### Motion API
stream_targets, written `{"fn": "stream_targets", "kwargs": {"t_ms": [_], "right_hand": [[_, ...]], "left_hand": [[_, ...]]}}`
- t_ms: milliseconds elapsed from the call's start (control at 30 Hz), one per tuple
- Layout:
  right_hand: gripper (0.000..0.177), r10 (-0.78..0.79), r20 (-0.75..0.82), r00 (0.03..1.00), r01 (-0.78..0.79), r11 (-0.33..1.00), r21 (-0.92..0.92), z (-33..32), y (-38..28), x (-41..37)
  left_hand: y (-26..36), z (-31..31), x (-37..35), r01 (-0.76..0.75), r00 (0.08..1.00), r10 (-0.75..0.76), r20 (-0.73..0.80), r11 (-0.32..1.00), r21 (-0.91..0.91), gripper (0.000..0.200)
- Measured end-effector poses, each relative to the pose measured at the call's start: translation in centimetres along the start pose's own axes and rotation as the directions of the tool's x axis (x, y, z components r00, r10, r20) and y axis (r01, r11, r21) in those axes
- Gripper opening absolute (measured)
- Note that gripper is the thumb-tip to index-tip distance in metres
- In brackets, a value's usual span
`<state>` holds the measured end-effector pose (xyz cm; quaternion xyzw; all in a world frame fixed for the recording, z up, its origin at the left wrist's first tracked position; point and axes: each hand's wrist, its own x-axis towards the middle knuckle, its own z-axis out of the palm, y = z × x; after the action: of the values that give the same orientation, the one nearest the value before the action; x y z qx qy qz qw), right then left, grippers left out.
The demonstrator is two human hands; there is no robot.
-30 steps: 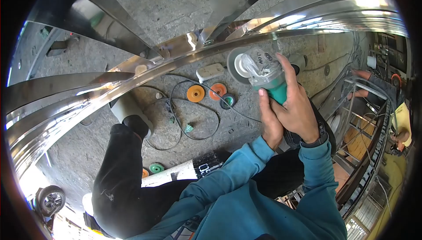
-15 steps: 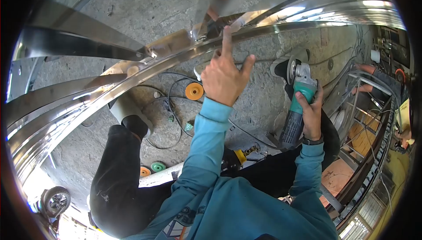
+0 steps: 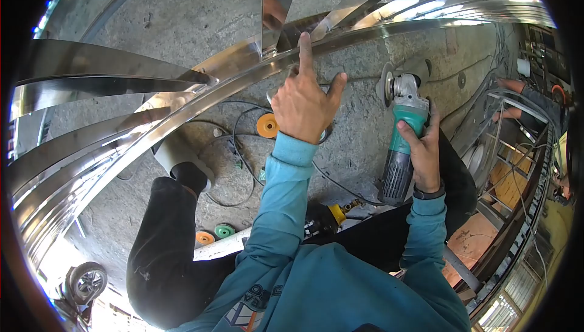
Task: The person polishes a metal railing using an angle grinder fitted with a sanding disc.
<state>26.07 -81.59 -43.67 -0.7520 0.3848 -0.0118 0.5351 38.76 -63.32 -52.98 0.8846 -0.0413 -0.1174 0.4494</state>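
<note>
My left hand (image 3: pixel 302 102) reaches forward with its index finger stretched out and thumb spread, the other fingers curled and nothing held. Its index fingertip is right at the shiny metal frame (image 3: pixel 237 84), beside a joint where a flat metal slat (image 3: pixel 281 3) meets the rail. In my right hand (image 3: pixel 424 152) is a green and black angle grinder (image 3: pixel 406 126), fingers wrapped round its body. The grinder's disc (image 3: pixel 388 84) points up and to the left, apart from the frame, over the concrete floor.
An orange disc (image 3: pixel 267 126), a green disc (image 3: pixel 224 230) and a black cable (image 3: pixel 240 149) lie on the floor. Between my legs is a yellow and black power tool (image 3: pixel 325 219). A metal rack (image 3: pixel 508 174) stands at right, with another person's arms (image 3: pixel 510 98) beyond.
My right hand has brought the grinder slightly to the left. The left index finger has shifted a little left along the rail, and the view has tilted slightly.
</note>
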Motion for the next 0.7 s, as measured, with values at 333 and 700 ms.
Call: {"fn": "stream_targets", "kwargs": {"t_ms": [333, 700], "right_hand": [[0.092, 0.004, 0.013, 1.0, -0.004, 1.0, -0.008, 0.9, 0.5, -0.1], [0.093, -0.019, -0.008, 1.0, 0.02, 0.994, 0.109, 1.3, -0.2, -0.1]], "left_hand": [[0.2, 0.1, 0.2, 0.027, 0.996, -0.031, 0.089, 0.999, 0.04, 0.092], [1.7, 3.1, -3.6, -0.328, 0.943, 0.285, -0.171, 0.88, -0.343, 0.04]]}}
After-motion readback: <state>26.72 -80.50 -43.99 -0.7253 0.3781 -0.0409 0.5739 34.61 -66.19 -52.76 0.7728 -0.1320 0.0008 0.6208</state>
